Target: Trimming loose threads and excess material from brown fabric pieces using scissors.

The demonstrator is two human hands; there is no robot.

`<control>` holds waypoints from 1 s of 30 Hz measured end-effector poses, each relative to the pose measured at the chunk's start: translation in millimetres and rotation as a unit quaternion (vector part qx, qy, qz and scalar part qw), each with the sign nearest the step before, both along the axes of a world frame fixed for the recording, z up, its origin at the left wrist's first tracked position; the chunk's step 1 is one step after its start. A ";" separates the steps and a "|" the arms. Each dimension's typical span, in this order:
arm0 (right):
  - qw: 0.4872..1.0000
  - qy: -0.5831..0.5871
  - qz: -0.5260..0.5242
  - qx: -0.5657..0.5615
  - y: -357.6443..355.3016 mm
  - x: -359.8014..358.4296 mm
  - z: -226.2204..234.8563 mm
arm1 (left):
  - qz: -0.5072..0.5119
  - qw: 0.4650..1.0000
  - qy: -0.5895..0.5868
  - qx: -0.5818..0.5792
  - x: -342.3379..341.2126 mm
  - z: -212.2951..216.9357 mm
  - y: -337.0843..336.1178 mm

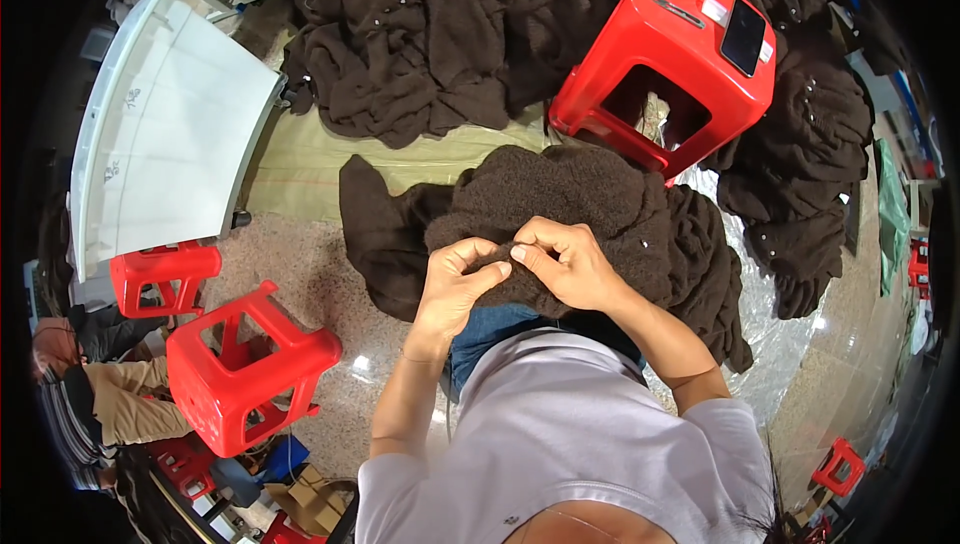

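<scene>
A dark brown fleece garment lies over my lap and spills onto the floor to the left and right. My left hand pinches a fold of its fabric between thumb and fingers. My right hand grips the same fold right beside it, fingertips touching the left thumb. Both hands meet at the garment's near edge, above my jeans. What lies between the fingertips is too small to see.
A big heap of the same brown garments covers the floor ahead. A red plastic stool stands front right with a dark phone and a small tool on it. Two more red stools are at left, near a white table. A seated person is at far left.
</scene>
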State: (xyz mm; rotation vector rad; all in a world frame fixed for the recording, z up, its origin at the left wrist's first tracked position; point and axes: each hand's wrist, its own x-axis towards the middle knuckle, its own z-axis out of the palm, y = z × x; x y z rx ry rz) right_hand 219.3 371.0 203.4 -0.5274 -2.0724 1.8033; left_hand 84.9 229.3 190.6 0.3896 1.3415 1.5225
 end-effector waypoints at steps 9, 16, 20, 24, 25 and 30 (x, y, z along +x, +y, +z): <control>0.985 0.023 0.052 0.161 -1.8 12.7 6.2 | 0.207 0.977 -0.007 0.043 5.6 -1.9 9.0; 0.992 -0.091 -0.018 0.084 62.9 77.8 0.4 | 0.122 0.985 -0.084 0.090 -35.2 8.4 -27.1; 0.968 -0.029 -0.232 0.096 52.3 78.4 16.5 | 0.137 0.975 -0.144 0.101 -24.4 22.6 -17.0; 0.941 0.018 -0.175 0.289 35.6 78.2 38.3 | 0.140 0.986 -0.067 0.061 -10.9 22.4 -0.7; 0.920 0.081 -0.154 0.350 28.7 71.4 41.2 | 0.131 0.990 -0.022 0.047 -2.8 26.2 6.4; 0.872 0.202 -0.065 0.440 2.4 38.7 38.9 | 0.036 0.997 0.000 0.069 18.4 40.6 22.7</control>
